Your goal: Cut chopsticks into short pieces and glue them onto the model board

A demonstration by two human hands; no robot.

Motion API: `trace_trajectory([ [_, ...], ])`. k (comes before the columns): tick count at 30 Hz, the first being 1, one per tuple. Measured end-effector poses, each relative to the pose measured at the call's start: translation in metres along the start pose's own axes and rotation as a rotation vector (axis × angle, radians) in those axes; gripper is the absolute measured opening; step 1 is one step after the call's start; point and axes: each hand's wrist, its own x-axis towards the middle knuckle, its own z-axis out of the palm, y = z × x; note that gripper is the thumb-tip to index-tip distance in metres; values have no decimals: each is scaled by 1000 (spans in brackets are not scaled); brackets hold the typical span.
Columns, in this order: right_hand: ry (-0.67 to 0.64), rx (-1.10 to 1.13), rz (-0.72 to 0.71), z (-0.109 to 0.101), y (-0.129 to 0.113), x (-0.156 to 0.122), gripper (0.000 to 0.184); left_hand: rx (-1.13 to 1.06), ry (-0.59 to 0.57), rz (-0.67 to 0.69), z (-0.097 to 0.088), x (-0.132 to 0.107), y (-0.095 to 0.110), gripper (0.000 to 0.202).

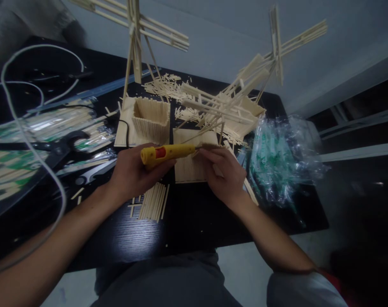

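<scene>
My left hand (130, 170) is wrapped round a yellow hot glue gun (171, 151), its nozzle pointing right. At the nozzle, my right hand (224, 175) pinches a short pale wooden piece (209, 146); the fingers partly hide it. Both hands are above a flat wooden board (187, 170), which lies on the black table. Left of that board stands an open box of upright wooden sticks (150, 121) on its own base. A row of cut sticks (153, 202) lies below the glue gun.
Windmill-like stick structures (134, 38) rise at the back, one leaning to the right (225, 102). Loose stick offcuts (168, 87) are scattered behind. Clear plastic wrapping (273, 157) lies right. Bagged sticks (69, 123), cutters (62, 147) and a white cable (13, 108) occupy the left.
</scene>
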Motion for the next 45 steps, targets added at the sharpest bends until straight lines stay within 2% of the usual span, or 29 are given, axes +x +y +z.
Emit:
trace_trajectory([
  [7, 3, -36, -10, -1, 0, 0, 35, 41, -10, 14, -1, 1, 0, 35],
  [20, -10, -5, 13, -2, 1, 0, 46, 123, -64, -48, -2, 0, -5, 39],
  [26, -8, -46, -5, -2, 1, 0, 41, 161, -109, -77, -2, -1, -13, 43],
  [39, -27, -79, 15, -3, 1, 0, 38, 191, -213, -135, 0, 5, -15, 41],
  [45, -25, -50, 27, -4, -1, 2, 37, 192, -189, -168, -1, 3, -16, 39],
])
